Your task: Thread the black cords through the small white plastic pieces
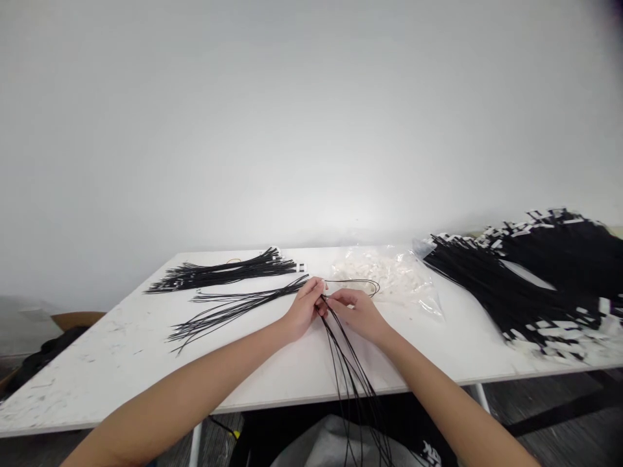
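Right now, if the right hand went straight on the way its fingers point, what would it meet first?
Beyond the black cables there, the right hand would likely meet the left hand first; the exact gap is unclear.

From the hands, on the counter: loose wires at nine o'clock, wire bundle at ten, bag at two, wire heap at three; held wires trail toward six.

Soft, even light brightens the wall, palest near centre; glints speckle the plastic bag right of centre. The upper-right corner darkens, and fine detail looks smeared.
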The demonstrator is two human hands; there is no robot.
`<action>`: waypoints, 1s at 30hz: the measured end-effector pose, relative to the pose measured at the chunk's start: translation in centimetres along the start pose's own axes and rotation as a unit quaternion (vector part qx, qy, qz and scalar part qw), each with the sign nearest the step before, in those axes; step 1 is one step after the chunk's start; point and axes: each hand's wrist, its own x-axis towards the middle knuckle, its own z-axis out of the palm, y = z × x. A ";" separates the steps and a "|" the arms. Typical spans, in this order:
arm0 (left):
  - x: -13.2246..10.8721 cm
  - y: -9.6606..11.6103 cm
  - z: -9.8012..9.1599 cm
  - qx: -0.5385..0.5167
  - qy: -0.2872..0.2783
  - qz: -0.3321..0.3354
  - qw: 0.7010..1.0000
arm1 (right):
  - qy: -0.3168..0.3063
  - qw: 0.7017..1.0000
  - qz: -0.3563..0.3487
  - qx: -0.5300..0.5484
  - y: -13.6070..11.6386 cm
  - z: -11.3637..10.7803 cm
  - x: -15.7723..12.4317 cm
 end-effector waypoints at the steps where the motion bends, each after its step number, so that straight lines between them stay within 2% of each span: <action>1: 0.0 0.0 0.0 0.006 -0.001 0.000 1.000 | -0.002 1.000 -0.003 -0.002 -0.1 0.0 0.0; 10: 0.0 -0.3 0.0 0.021 -0.009 0.013 1.000 | 0.010 0.998 -0.018 -0.057 -0.2 0.2 -0.2; 21: 0.1 -0.4 -0.4 0.005 -0.031 0.005 0.999 | -0.023 0.999 0.027 -0.036 0.6 0.4 0.2; 26: 0.3 -0.4 -0.4 -0.003 -0.012 -0.003 1.000 | 0.020 0.987 -0.029 -0.157 0.8 0.5 -0.1; 30: 0.5 -0.5 -0.5 -0.009 0.001 -0.012 1.000 | 0.016 0.963 -0.067 -0.259 0.9 0.3 -0.3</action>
